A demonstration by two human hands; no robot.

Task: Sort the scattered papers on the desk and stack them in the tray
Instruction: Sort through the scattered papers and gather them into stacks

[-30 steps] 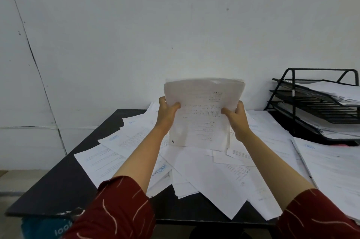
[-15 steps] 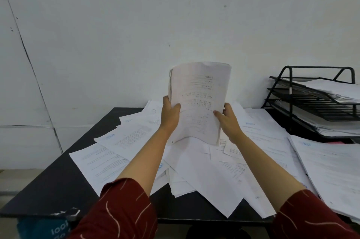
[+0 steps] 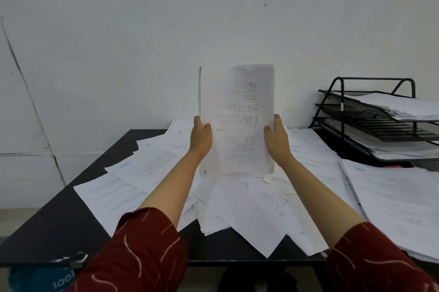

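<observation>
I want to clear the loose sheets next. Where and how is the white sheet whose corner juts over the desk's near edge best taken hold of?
Probably by the overhanging sheet's pointed corner, coming from the near side of the desk. That corner hangs past the edge, so fingers could slip under and a thumb pinch from above. Both the left hand and right hand currently hold the upright stack of papers.

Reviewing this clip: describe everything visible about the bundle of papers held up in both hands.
The bundle of papers is a thin sheaf of white sheets, faint print showing through the facing page. It stands upright in portrait, its bottom edge just above or on the scattered papers on the black desk. The left hand grips its left edge, the right hand its right edge. The top corners look slightly curled.
</observation>
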